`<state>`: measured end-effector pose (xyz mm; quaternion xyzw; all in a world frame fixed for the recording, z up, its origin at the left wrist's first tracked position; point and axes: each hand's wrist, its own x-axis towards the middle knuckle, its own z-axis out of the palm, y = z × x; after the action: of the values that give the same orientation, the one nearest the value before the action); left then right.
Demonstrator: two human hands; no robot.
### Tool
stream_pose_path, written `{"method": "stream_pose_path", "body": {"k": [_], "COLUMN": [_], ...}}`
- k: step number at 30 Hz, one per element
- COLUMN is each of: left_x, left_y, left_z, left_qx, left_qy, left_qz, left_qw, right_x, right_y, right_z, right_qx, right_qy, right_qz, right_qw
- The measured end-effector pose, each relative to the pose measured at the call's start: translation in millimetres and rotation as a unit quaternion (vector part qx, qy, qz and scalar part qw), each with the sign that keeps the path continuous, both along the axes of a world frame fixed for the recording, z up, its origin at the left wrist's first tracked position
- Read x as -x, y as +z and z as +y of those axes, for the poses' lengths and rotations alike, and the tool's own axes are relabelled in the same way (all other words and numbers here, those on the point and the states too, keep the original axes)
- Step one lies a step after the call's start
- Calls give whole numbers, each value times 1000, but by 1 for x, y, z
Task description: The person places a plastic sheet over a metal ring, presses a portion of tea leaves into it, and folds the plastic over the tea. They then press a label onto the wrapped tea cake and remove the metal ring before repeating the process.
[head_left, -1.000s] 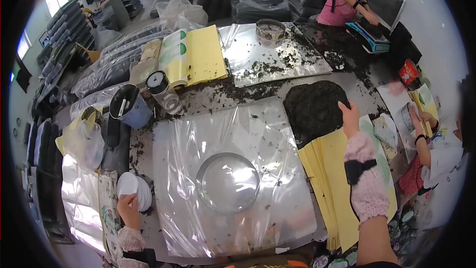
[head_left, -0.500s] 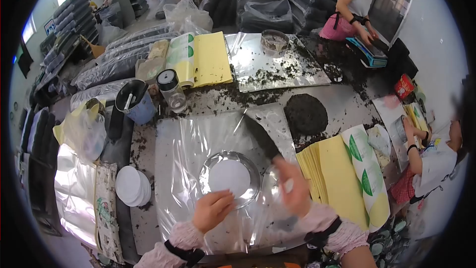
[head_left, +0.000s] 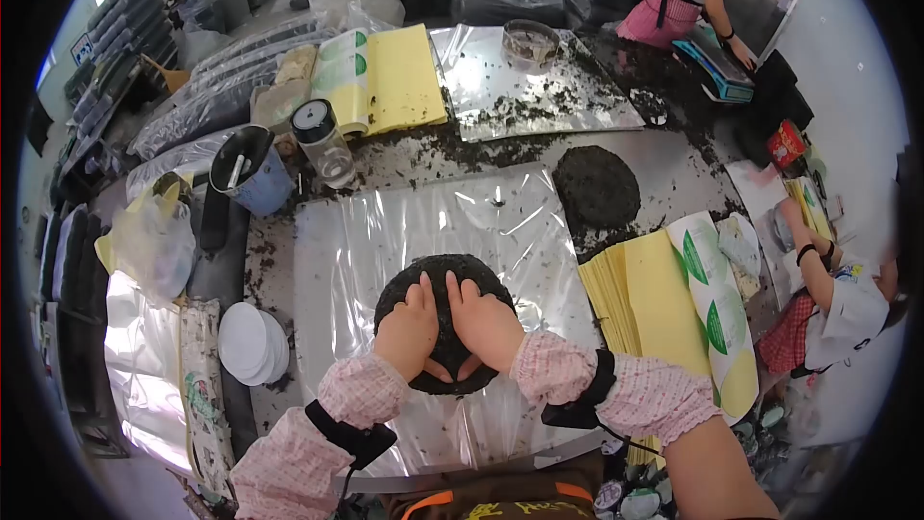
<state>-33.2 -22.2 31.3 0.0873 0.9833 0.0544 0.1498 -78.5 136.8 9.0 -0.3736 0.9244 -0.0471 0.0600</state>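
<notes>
I had the left grip (head_left: 406, 335) and the right grip (head_left: 488, 329) laid palm-down side by side on the dark cake (head_left: 444, 327), fingers stretched out flat and thumbs angled toward each other near its close edge; neither was pinching anything. The cake lay on a clear plastic sheet (head_left: 332, 327) on the desk (head_left: 671, 178), toward my side, and I could not tell whether any rim was hidden under it. This looked to me like pressing it flat, and I judged that doing it well called for equal weight through both grips, working from the middle outward, with light fingertips so the crumbly-looking edge would not split and the sheet would not slide or crease. A second dark cake (head_left: 597, 187) rested farther off to the right, well apart, and a stack of white discs (head_left: 252, 344) stood to the left, beyond the sheet. As for print, I could read no brand. Green oval emblems ran down the white wrapper (head_left: 707, 299) beside the yellow paper (head_left: 664, 327), but any lettering in them was too small for me. The red tub (head_left: 785, 143) at the far right bore pale marks I could not make out, and the yellow characters on the brown apron (head_left: 481, 510) were cut off at the bottom of my view.
</notes>
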Motion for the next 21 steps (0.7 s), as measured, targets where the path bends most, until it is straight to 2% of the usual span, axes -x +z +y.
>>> {"method": "stream_pose_path", "body": {"k": [6, 9, 10, 14, 15, 17, 18, 19, 20, 21], "left_x": [1, 10, 11, 7, 8, 5, 5, 6, 5, 7], "left_y": [-22, -46, -39, -42, -37, -34, -32, -28, -17, -22], "left_z": [13, 8, 12, 8, 8, 0, -4, -5, -1, 2], "left_qx": [68, 23, 34, -10, -17, -32, -83, -135, -173, -165], "left_qy": [-3, -18, -7, -2, 5, -25, -34, -45, -40, -43], "left_qz": [17, -51, -75, -32, -52, -20, 18, 53, 100, 116], "left_qw": [998, 998, 997, 999, 998, 999, 996, 988, 979, 979], "right_x": [0, 5, 4, 3, -3, 12, 22, 30, 55, 79], "right_y": [-44, -69, -66, -54, -55, -7, 1, 20, 20, 10], "right_z": [-10, -14, -14, -6, -9, 10, 24, 33, 45, 62], "right_qx": [51, 25, 42, 79, 48, 90, 260, 350, 345, 331], "right_qy": [-38, -49, -48, -9, -56, 79, 29, -95, -189, -280], "right_qz": [-42, -58, -44, 30, 11, -124, -148, -19, 110, 235], "right_qw": [997, 997, 997, 996, 997, 985, 954, 932, 913, 870]}}
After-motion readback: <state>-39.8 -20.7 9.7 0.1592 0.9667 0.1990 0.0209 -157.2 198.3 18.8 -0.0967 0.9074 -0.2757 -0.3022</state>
